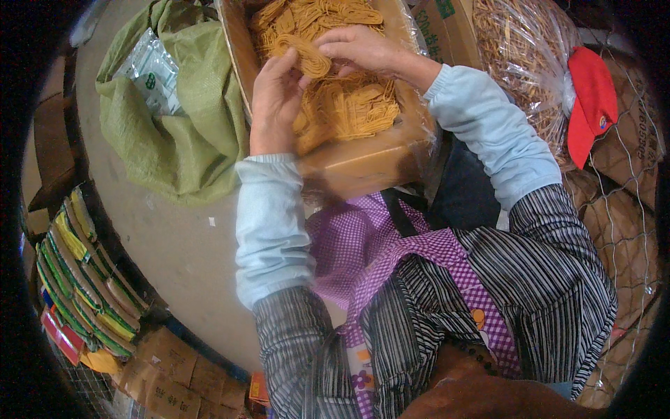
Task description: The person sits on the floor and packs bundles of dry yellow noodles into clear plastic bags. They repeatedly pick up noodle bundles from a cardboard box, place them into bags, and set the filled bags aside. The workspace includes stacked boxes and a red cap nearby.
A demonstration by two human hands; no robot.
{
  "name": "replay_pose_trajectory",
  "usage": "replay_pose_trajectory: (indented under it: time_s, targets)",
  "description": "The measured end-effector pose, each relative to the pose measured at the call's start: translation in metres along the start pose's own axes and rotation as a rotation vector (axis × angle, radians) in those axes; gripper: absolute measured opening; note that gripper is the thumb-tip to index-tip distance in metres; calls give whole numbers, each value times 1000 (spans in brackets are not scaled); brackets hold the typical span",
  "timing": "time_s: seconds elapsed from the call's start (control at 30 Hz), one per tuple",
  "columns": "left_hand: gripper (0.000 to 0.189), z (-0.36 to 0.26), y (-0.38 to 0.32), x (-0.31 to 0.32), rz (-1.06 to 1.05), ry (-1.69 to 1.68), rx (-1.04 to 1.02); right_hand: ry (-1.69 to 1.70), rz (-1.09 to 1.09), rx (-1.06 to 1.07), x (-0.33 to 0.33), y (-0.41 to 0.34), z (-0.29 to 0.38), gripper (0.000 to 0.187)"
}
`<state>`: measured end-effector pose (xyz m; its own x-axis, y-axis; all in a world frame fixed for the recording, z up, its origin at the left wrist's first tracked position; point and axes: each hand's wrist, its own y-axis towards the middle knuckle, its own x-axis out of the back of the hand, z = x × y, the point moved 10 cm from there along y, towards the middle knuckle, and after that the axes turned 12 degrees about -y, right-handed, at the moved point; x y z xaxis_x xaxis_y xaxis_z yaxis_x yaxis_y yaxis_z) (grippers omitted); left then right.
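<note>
A looped bundle of thin yellow-tan strands (pixel 309 56), maybe dried noodles or dried bean-curd strips, is between my hands above an open cardboard box (pixel 361 162). My left hand (pixel 280 86) pinches its left side between thumb and fingers. The fingertips of my right hand (pixel 361 50) are at its upper right edge; whether they grip it or only touch it cannot be told. Many similar folded bundles (pixel 361 107) lie in the box, below and beyond my hands. Clear plastic film hangs over the box's right edge.
Left of the box, a green woven sack (pixel 204 141) stands with a printed plastic packet (pixel 152 76) in its mouth. At right are a clear bag of brown strips (pixel 518 68), a red cap (pixel 594 105) and wire netting over cartons. Stacked packets (pixel 84 283) and cartons (pixel 172 377) sit lower left.
</note>
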<state>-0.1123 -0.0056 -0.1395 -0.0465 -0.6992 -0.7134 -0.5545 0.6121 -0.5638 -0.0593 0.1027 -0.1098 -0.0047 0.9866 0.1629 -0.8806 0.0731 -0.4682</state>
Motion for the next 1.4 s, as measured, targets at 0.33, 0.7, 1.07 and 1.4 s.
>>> replay_pose_trajectory:
  time_s: [0.33,0.7,1.07,1.4]
  targets:
    - [37,-37,2,25,-109,-401,-98,-100,-35,4,1,5,3,33]
    - [47,-22,0,20,-83,-377,-47,-174,-171,136,9,6,6,44]
    - [40,13,-8,-7,12,-303,45,-818,-372,211,10,-17,34,51]
    - [42,11,-4,-8,29,-335,48,-395,-205,168,13,6,7,42]
